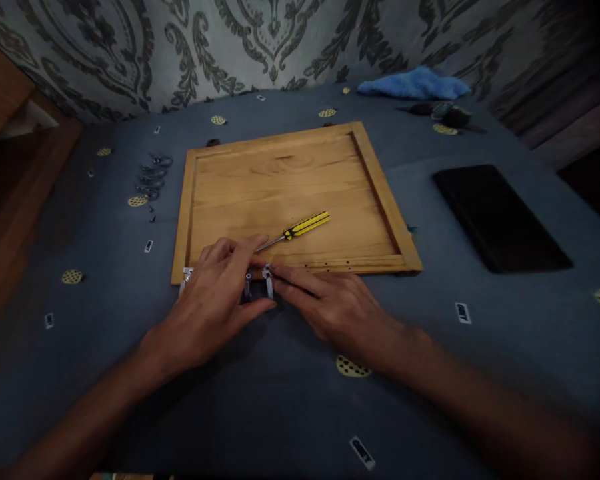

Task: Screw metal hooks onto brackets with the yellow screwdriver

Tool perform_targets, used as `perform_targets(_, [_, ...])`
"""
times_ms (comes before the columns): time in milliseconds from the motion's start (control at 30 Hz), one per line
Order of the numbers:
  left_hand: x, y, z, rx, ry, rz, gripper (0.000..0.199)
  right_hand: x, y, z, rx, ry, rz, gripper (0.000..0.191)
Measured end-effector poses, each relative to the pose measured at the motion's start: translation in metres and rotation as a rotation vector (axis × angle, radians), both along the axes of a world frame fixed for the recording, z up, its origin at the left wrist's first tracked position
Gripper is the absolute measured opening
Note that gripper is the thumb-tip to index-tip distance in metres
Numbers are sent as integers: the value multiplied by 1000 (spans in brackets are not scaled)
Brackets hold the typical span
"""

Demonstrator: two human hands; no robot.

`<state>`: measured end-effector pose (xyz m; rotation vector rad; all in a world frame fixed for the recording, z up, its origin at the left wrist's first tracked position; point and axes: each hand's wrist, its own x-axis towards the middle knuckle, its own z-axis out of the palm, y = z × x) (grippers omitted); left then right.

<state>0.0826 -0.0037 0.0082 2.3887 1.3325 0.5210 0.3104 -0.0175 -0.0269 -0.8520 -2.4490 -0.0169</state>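
Note:
A framed wooden panel (280,193) lies flat on the blue patterned cloth. Along its near edge are metal hooks, one of them (269,281) between my two hands and another at the panel's near left corner. My left hand (213,293) rests over the near edge, thumb and fingers apart around the hooks. The fingertips of my right hand (335,303) are pressed together against the right side of the metal hook. A screwdriver with a yellow and black handle (307,226) lies on the panel, its shaft tip hidden by my left hand. Small holes show along the edge to the right.
Several loose metal hooks (153,177) and small screws (152,218) lie left of the panel. A black tablet-like slab (503,217) is at the right. Behind it are a dark tool (447,115) and a blue cloth (415,84). Wooden furniture (25,173) stands at the left.

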Motion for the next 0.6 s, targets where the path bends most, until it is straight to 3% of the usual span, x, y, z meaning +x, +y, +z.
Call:
perform_targets(167, [0,-1,0,-16,-20,12,83,0,-1,-4,-57,35,-18,30])
perform_targets(433, [-1,-2,-1,-15,-12,12,84,2,2,-8,-131,401,-90,36])
perform_targets(600, [0,-1,2,-28,-27,14,85,1,1,-5,-140,318,-108,33])
